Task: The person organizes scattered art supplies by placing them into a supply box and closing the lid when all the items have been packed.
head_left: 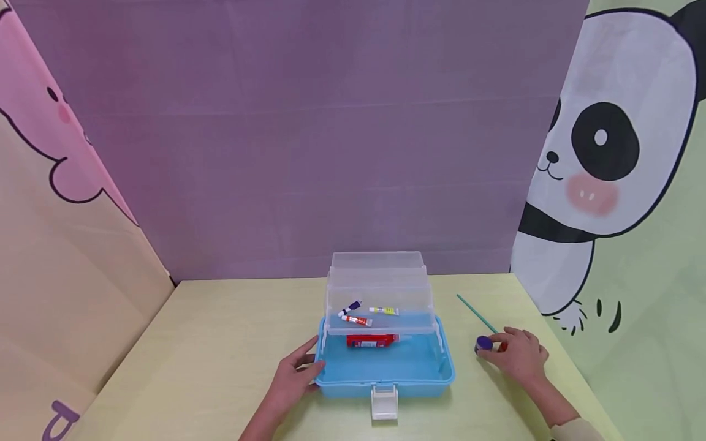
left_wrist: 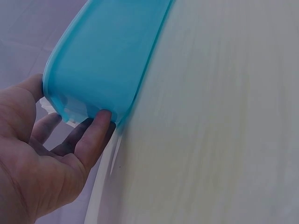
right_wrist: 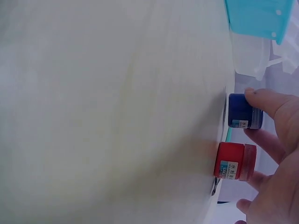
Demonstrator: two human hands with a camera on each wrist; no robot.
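Observation:
The left hand [head_left: 292, 378] holds the left end of a light blue storage box [head_left: 386, 389], with the thumb at the rim and other fingers against the end wall [left_wrist: 88, 93]. The right hand [head_left: 518, 355] pinches a small blue paint jar [right_wrist: 240, 111] between thumb and index finger. Whether the jar touches the table cannot be told. Beside it stands a red paint jar [right_wrist: 230, 161], close to the other fingers and mostly covered by the hand in the head view. A thin green stick [head_left: 475, 313] lies behind both jars.
The box's clear lid [head_left: 377, 260] is raised. Three small paint tubes, purple [head_left: 350, 307], yellow [head_left: 384, 311] and red-and-white [head_left: 356, 320], lie on the clear tray [head_left: 408, 295]. A red bottle [head_left: 369, 341] lies inside the box. A white latch [head_left: 384, 404] hangs in front.

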